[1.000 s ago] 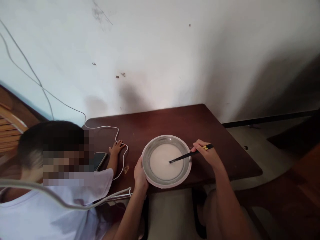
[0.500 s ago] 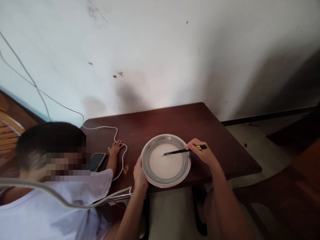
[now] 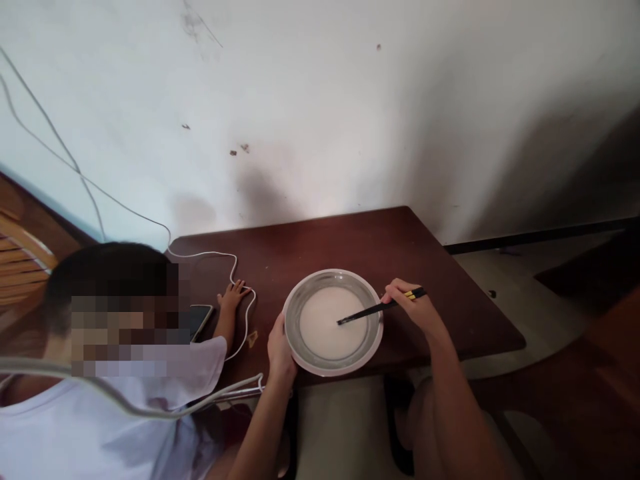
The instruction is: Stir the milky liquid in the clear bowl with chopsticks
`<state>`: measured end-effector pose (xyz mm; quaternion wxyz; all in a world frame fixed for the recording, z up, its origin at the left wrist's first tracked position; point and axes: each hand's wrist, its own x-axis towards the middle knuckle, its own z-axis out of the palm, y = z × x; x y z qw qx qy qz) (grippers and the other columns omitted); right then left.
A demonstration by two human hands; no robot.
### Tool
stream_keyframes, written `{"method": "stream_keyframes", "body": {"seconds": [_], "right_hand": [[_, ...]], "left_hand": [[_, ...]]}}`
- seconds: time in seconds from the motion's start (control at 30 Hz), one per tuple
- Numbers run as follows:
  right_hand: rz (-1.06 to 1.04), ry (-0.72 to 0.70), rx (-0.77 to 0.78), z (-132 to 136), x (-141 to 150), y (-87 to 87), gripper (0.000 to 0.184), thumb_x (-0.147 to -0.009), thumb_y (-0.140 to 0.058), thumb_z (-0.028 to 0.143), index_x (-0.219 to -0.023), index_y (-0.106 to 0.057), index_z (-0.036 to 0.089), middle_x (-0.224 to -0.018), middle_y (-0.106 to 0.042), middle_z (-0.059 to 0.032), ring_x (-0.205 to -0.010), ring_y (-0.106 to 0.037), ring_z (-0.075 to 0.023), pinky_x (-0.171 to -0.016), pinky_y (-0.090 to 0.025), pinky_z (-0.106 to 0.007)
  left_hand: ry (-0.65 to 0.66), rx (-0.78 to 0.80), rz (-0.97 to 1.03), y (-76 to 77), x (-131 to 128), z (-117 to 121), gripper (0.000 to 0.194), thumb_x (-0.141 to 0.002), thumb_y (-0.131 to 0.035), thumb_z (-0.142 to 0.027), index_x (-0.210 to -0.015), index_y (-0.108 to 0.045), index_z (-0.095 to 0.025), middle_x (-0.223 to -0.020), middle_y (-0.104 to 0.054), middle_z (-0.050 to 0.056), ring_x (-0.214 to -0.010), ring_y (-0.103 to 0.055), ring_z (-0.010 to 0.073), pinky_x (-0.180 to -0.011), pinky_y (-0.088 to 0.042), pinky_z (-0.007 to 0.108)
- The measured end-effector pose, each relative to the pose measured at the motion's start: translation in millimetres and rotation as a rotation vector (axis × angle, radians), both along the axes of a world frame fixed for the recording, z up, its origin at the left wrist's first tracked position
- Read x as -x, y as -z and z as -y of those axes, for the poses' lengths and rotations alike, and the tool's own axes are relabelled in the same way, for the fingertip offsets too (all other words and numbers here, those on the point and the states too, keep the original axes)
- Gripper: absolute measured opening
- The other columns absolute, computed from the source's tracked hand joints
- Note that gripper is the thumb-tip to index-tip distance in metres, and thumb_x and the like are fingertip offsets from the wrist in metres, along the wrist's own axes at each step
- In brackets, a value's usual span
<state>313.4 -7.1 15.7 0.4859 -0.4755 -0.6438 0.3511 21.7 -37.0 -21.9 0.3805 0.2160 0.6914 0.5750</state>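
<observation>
A wide round metal bowl (image 3: 291, 340) rests near the front edge of the table, with a pale, milky liquid (image 3: 327, 327) in it. My left hand (image 3: 280, 347) grips the bowl's left side at the rim, its fingertips hidden underneath and behind. Above the bowl's right rim, my right hand (image 3: 407, 300) is closed around black chopsticks (image 3: 363, 311) with yellow bands near the top. Their tips dip into the liquid near the middle, slanting down to the left.
The dark red table (image 3: 320, 240) stands against a white wall (image 3: 320, 100). At left sits a person in a white shirt (image 3: 120, 427), one hand (image 3: 233, 293) flat on the table by a phone (image 3: 203, 320) and a white cable (image 3: 253, 300). A wooden chair (image 3: 25, 247) is behind.
My right hand and the chopsticks have moved slightly right, and the tips have shifted right and a little toward me in the liquid. My left hand stays on the bowl.
</observation>
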Motion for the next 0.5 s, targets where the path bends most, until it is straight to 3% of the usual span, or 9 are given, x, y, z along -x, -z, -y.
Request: {"method": "stream_keyframes", "body": {"seconds": [0.1,0.23,0.43,0.5], "right_hand": [[0.017,-0.085,0.006,0.4,2.5,-0.8,0.029,-0.092,-0.063,0.038,-0.070,-0.075,0.025,-0.077,-0.075,-0.0041,-0.079,-0.070,-0.0233,-0.076,-0.052,-0.036],[0.007,0.023,-0.026,0.0,1.0,-1.0,0.031,-0.093,-0.061,0.038,-0.067,-0.073,0.025,-0.073,-0.072,-0.0036,-0.078,-0.069,-0.0235,-0.077,-0.050,-0.037],[0.021,-0.083,0.020,1.2,1.8,-1.8,0.028,-0.092,-0.062,0.037,-0.070,-0.075,0.025,-0.077,-0.074,-0.0039,-0.079,-0.070,-0.0233,-0.076,-0.051,-0.036],[0.018,-0.039,0.001,0.9,1.5,-1.2,0.027,-0.092,-0.063,0.037,-0.071,-0.075,0.025,-0.078,-0.075,-0.0040,-0.081,-0.070,-0.0237,-0.077,-0.050,-0.036]], "left_hand": [[-0.022,0.044,0.029,-3.9,-2.6,0.0,0.025,-0.078,-0.064,-0.017,-0.096,-0.081,-0.019,-0.103,-0.080,0.006,-0.109,-0.071,0.0246,-0.107,-0.048,0.037],[0.000,0.033,0.060,-5.3,-3.7,0.3,0.026,-0.079,-0.064,-0.018,-0.097,-0.081,-0.019,-0.104,-0.080,0.006,-0.109,-0.070,0.0250,-0.106,-0.050,0.037],[-0.006,0.042,0.018,4.1,1.1,-1.2,0.023,-0.078,-0.066,-0.018,-0.095,-0.081,-0.020,-0.102,-0.080,0.005,-0.110,-0.070,0.0251,-0.107,-0.048,0.037],[-0.005,0.020,0.034,10.6,3.1,-2.0,0.022,-0.080,-0.067,-0.024,-0.096,-0.081,-0.020,-0.100,-0.080,0.006,-0.108,-0.071,0.0251,-0.105,-0.050,0.037]]}}
